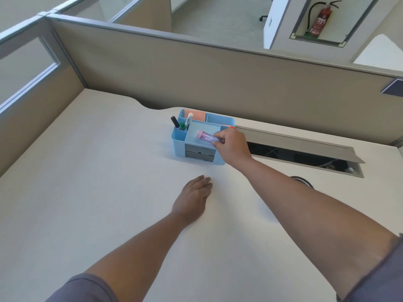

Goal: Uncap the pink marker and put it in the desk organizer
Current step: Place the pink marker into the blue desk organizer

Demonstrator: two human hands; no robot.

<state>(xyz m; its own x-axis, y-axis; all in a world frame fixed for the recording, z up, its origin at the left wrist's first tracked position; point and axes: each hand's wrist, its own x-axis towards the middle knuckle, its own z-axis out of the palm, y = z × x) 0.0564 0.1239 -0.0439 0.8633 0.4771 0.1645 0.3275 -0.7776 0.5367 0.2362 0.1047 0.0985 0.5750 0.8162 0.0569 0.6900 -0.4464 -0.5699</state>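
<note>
A light blue desk organizer (pixel 179 138) with several compartments and two grey drawers stands on the white desk near the back partition. My right hand (pixel 233 147) pinches one end of a pink marker (pixel 205 136), which lies almost flat over the organizer's wide front compartment. Whether its cap is on cannot be told. My left hand (pixel 193 198) rests palm down on the desk in front of the organizer, fingers together, holding nothing.
A black pen (pixel 175 122), a white marker (pixel 188 118) and a green one stand in the organizer's left slots, with orange sticky notes (pixel 197 115) behind. An open cable trough (pixel 305 155) runs along the desk's back right. Beige partitions (pixel 196 79) wall the desk behind and on the left.
</note>
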